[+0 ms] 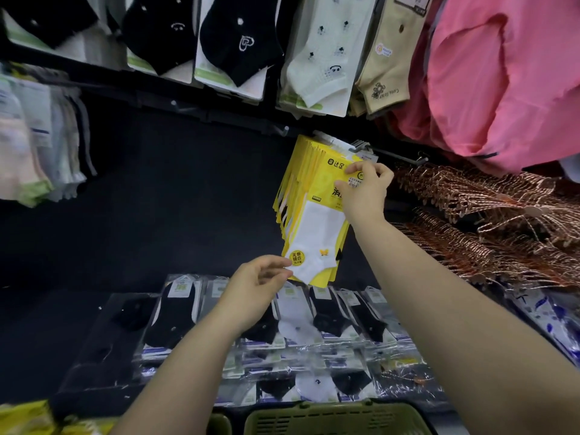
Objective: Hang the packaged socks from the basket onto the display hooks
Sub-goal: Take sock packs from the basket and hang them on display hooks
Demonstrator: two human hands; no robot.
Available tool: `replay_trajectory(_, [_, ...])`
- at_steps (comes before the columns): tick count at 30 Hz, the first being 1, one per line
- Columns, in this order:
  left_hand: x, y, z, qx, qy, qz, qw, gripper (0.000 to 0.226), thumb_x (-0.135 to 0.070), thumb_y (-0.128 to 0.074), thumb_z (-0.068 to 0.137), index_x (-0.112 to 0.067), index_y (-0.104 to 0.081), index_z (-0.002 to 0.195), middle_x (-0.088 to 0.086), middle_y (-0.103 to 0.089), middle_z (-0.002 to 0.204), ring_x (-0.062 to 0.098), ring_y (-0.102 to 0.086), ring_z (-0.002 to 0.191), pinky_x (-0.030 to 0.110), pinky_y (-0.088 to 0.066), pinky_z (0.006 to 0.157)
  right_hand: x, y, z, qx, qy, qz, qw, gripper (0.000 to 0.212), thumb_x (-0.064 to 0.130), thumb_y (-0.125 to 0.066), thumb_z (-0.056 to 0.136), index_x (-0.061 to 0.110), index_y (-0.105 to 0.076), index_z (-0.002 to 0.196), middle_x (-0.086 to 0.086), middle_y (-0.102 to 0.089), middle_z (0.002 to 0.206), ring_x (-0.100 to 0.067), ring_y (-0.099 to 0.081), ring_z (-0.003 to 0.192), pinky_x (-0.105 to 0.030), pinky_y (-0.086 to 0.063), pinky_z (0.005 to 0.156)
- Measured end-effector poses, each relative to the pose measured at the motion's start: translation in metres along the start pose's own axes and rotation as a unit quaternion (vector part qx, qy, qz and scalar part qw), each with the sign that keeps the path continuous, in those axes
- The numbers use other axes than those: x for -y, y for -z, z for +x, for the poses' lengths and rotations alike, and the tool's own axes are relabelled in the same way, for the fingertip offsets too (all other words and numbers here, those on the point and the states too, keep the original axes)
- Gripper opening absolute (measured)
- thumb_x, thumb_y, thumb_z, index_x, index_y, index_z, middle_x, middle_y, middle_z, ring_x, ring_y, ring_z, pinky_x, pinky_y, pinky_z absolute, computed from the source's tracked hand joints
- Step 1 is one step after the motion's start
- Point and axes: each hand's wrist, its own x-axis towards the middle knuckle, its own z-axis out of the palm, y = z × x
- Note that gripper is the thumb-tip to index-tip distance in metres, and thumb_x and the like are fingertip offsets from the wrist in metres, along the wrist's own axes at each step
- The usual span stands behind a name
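A stack of yellow packaged socks (pixel 317 221) hangs from a display hook (pixel 361 147) at the centre right of the dark wall. The front pack shows a white sock with a small yellow butterfly. My right hand (pixel 367 189) pinches the top right of that front pack, just under the hook. My left hand (pixel 257 287) pinches its lower left corner between thumb and fingers. The olive green basket (pixel 329 417) sits at the bottom edge of the view, only its rim and slotted wall visible.
Bare hooks (pixel 282 130) stick out left of the yellow stack. Black and white sock packs (pixel 238 42) hang above, pink fabric (pixel 502 73) at upper right, copper hangers (pixel 489 221) at right. A shelf of wrapped sock packs (pixel 314 318) lies below. Yellow packs (pixel 25 417) show at bottom left.
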Motion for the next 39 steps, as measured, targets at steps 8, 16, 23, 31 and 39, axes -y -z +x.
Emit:
replay_trajectory(8, [-0.014, 0.020, -0.066, 0.013, 0.037, 0.025, 0.999, 0.014, -0.012, -0.062, 0.090, -0.021, -0.068, 0.099, -0.001, -0.073, 0.099, 0.009, -0.067, 0.097, 0.021, -0.050, 0.090, -0.011, 0.036, -0.064, 0.066, -0.032, 0.018, 0.997, 0.042, 0.010, -0.067, 0.086, 0.019, -0.045, 0.121, -0.008, -0.025, 0.138, -0.020, -0.048, 0.095, -0.029, -0.043, 0.082])
replay_trajectory(16, [0.001, 0.048, -0.167, -0.009, 0.142, 0.088, 0.986, 0.011, -0.015, -0.062, 0.091, -0.019, -0.067, 0.099, 0.003, -0.074, 0.100, 0.010, -0.068, 0.089, 0.023, -0.051, 0.076, -0.020, 0.035, -0.173, 0.241, -0.081, 0.080, 0.964, 0.029, 0.007, -0.068, 0.083, 0.018, -0.048, 0.101, -0.012, -0.044, 0.128, -0.021, -0.051, 0.097, -0.027, -0.040, 0.075])
replay_trajectory(23, [0.014, 0.087, -0.217, 0.017, 0.178, 0.151, 0.972, 0.012, -0.014, -0.063, 0.090, -0.018, -0.068, 0.099, 0.002, -0.073, 0.099, 0.017, -0.068, 0.095, 0.025, -0.053, 0.084, -0.022, 0.026, -0.283, 0.421, -0.124, 0.061, 0.897, 0.030, 0.006, -0.069, 0.084, 0.006, -0.056, 0.110, -0.007, -0.055, 0.106, -0.014, -0.050, 0.095, -0.020, -0.039, 0.068])
replay_trajectory(31, [0.084, 0.141, -0.255, 0.036, 0.258, 0.214, 0.942, 0.009, -0.013, -0.063, 0.090, -0.018, -0.066, 0.097, 0.006, -0.069, 0.100, 0.020, -0.063, 0.097, 0.033, -0.048, 0.088, -0.060, -0.008, -0.405, 0.619, -0.167, -0.016, 0.768, 0.037, 0.006, -0.071, 0.082, 0.004, -0.057, 0.116, -0.011, -0.055, 0.109, -0.019, -0.056, 0.098, -0.021, -0.044, 0.074])
replay_trajectory(39, [0.125, 0.156, -0.259, 0.176, 0.273, 0.355, 0.877, 0.024, -0.023, -0.050, 0.097, -0.019, -0.059, 0.118, 0.004, -0.061, 0.117, 0.020, -0.058, 0.106, 0.032, -0.047, 0.087, -0.063, -0.076, -0.449, 0.605, -0.122, -0.089, 0.782, 0.055, 0.019, -0.072, 0.083, 0.014, -0.045, 0.131, -0.008, -0.043, 0.130, -0.023, -0.050, 0.114, -0.029, -0.044, 0.084])
